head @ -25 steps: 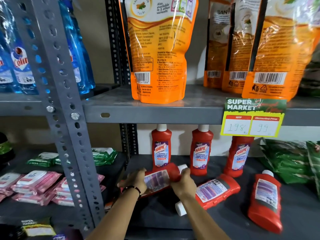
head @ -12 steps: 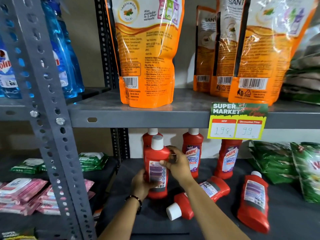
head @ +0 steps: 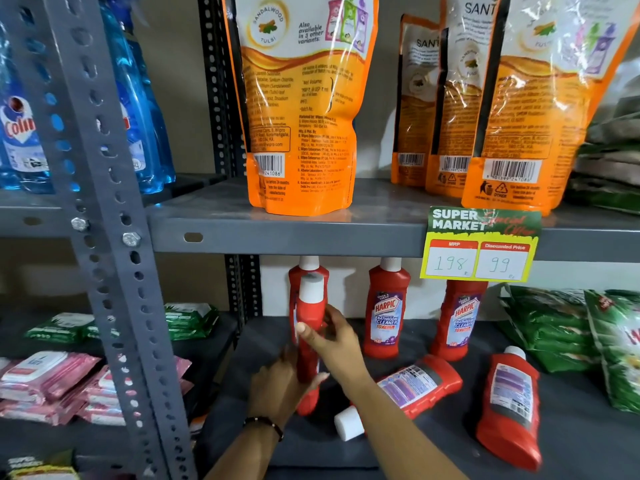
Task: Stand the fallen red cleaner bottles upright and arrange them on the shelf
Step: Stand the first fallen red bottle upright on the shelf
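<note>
**shelfrat:** Bottle [head: 309, 327] number one is upright and turned edge-on, near the front-left of the lower shelf [head: 588, 427], straight in front of the back-left standing one [head: 294, 277]. Left hand [head: 277, 386] is wrapped around its lower body, right hand [head: 329, 336] has fingers curled round the waist, thumb on the near face. Can't tell if the base is fully flat on the shelf, the left hand hides it. Any tips?

**aisle9:** Looks mid-placement to me. I'd twist it so the label faces out like the two standing Harpics [head: 387, 311] further right, then slide it back till it's just beside that row, not knocking the one behind. Keep the lower hand clamped till the base sits flat; those tall narrow bottles probably tip easily.

**shelfrat:** And the fallen ones?

**aisle9:** Two left lying down: one [head: 412, 388] on its side with the white cap pointing near-left, close to your right forearm, and another [head: 510, 407] flat on its back at the right. Watch your elbow on the first. The price tag [head: 479, 244] hides the top of the third standing bottle [head: 460, 320], so mind the caps under the upper shelf.
</note>
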